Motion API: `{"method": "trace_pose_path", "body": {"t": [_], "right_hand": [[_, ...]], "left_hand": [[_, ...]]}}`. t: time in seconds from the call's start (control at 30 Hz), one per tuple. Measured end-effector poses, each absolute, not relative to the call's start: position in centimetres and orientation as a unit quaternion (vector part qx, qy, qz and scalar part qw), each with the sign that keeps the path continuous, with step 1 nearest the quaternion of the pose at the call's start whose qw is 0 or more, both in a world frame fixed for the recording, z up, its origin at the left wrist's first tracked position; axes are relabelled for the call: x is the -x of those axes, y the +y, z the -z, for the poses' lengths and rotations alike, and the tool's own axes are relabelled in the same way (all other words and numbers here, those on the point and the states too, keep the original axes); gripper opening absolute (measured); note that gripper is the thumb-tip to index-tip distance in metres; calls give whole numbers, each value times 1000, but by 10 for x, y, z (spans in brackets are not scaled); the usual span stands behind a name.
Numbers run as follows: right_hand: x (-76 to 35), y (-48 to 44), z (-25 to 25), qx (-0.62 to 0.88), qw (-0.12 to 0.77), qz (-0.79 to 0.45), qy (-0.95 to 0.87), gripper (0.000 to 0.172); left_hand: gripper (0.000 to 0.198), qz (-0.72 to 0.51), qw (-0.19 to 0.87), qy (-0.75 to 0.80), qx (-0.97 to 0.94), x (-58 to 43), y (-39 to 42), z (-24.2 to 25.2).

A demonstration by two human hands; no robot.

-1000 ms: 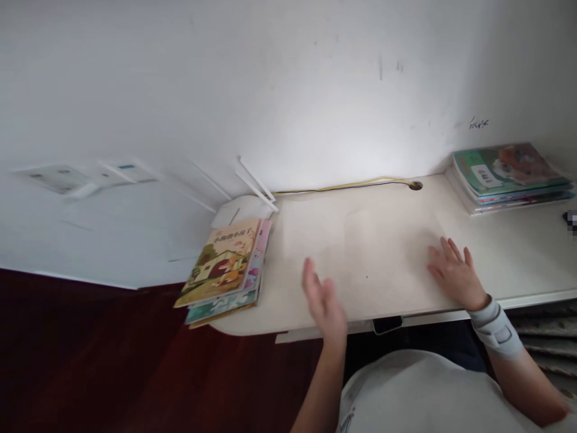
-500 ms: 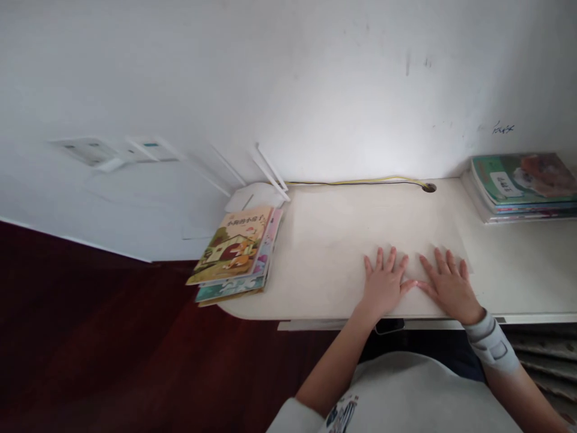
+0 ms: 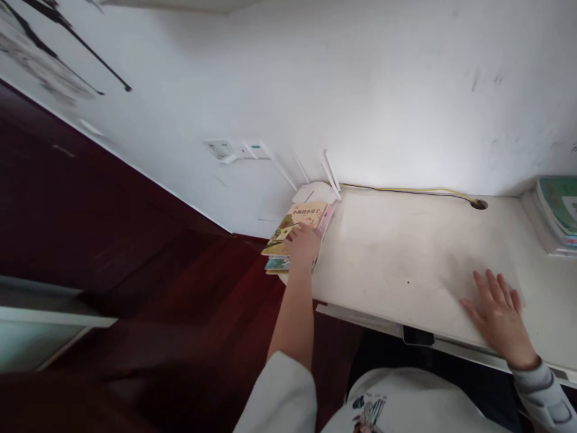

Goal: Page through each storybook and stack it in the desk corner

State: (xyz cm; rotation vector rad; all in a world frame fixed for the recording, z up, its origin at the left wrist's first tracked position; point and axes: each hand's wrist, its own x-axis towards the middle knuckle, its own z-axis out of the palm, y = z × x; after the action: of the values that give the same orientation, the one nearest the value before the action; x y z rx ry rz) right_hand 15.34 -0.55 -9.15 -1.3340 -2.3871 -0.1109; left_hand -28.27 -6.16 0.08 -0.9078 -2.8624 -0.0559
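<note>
While the left hand [image 3: 304, 245] lies over the book stack [image 3: 301, 214] at the left end of the desk [image 3: 387, 240], grip unclear, the right hand [image 3: 498, 310] is palm-down, fingers fanned wide, near the front edge.

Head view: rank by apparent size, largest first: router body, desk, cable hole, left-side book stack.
1. Desk
2. Left-side book stack, partly covered by the left hand
3. Router body
4. Cable hole

No close calls here.
</note>
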Motion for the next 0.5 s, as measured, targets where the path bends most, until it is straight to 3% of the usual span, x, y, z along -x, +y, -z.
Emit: {"method": "trace_pose_path", "body": {"t": [0.13,0.23,0.43,0.5], "right_hand": [[-153,-5,93,472,194,48,-858,64],[-152,-5,92,473,190,56,-859,62],[-148,-4,91,461,171,76,-867,56],[-147,-4,90,461,162,79,-869,55]], "left_hand": [[60,-25,65,-946,318,274,-70,13],[49,-56,47,-937,340,253,-72,10],[32,-53,9,-923,381,248,-95,-62],[32,60,56,-926,369,249,-102,-88]]}}
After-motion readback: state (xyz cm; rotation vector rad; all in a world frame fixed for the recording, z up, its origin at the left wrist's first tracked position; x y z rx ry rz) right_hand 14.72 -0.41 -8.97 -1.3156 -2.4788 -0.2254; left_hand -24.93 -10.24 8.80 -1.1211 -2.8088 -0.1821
